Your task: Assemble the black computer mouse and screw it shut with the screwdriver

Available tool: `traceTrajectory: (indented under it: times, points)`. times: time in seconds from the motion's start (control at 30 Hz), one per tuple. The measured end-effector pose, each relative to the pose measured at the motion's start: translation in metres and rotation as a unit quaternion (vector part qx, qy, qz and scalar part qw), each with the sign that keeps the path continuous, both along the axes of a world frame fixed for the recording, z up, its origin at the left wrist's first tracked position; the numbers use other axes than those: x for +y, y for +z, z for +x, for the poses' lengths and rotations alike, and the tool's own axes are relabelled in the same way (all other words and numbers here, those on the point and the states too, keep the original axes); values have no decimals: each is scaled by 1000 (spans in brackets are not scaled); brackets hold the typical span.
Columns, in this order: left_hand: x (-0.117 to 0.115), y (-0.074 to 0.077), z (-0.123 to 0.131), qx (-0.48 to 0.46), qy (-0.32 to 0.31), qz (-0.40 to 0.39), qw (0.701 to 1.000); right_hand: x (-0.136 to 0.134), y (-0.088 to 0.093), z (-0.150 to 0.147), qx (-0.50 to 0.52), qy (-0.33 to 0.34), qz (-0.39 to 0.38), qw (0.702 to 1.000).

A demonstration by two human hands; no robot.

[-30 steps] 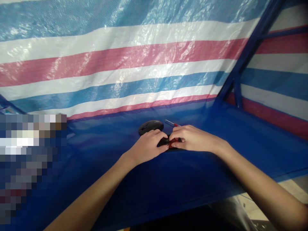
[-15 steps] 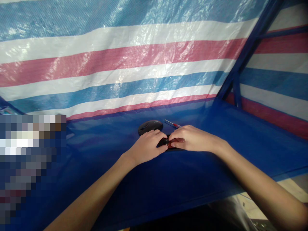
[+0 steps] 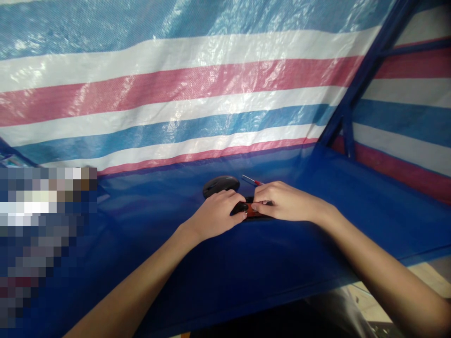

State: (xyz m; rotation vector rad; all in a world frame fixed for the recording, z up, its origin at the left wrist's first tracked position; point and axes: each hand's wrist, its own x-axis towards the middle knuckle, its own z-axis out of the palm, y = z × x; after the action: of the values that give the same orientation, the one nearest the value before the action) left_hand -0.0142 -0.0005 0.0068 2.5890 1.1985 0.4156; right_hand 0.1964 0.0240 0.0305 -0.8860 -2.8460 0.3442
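Both my hands meet over a small black and red part [image 3: 251, 212] lying on the blue table [image 3: 246, 267]. My left hand [image 3: 217, 213] curls round its left end, fingertips pressed on it. My right hand [image 3: 282, 202] pinches its right end with fingers closed. Most of the part is hidden under my fingers. Just behind my left hand sits a dark rounded shell [image 3: 220, 185], shaped like a computer mouse top. A thin screwdriver with a red handle [image 3: 252, 180] lies behind my right hand.
A striped blue, white and red tarp [image 3: 183, 89] hangs as a wall behind the table. A blue metal frame post [image 3: 347, 126] rises at the right. The table's front edge runs near the bottom right, with pale floor [image 3: 426, 274] beyond. A blurred patch covers the left.
My right hand's fingers have shifted slightly back and up on the part, showing more of its red face. The left hand, shell and screwdriver stay put.
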Motion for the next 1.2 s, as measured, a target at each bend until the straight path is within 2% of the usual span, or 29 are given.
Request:
traceTrajectory:
  times: [0.33, 0.47, 0.53, 0.67, 0.8, 1.03, 1.2]
  points:
    - [1, -3, 0, -55, 20, 37, 998, -3, 4, -3, 27, -17, 11, 999]
    - [6, -1, -1, -119, 93, 130, 980, -2, 3, -2, 54, -35, 33, 997]
    - [11, -1, -5, -122, 129, 153, 972, -1, 3, -1, 57, -40, 39, 997]
    - [22, -9, -14, -85, 183, 114, 973, -2, 4, -2, 48, -42, 42, 997]
    - [26, -17, -18, -42, 203, 68, 976, -3, 4, -3, 43, -43, 43, 997]
    - [25, -12, -19, -3, 222, 33, 974, -2, 3, -2, 46, -41, 45, 997]
    - [24, -10, -18, 1, 221, 68, 973, -2, 1, -1, 49, -38, 46, 997]
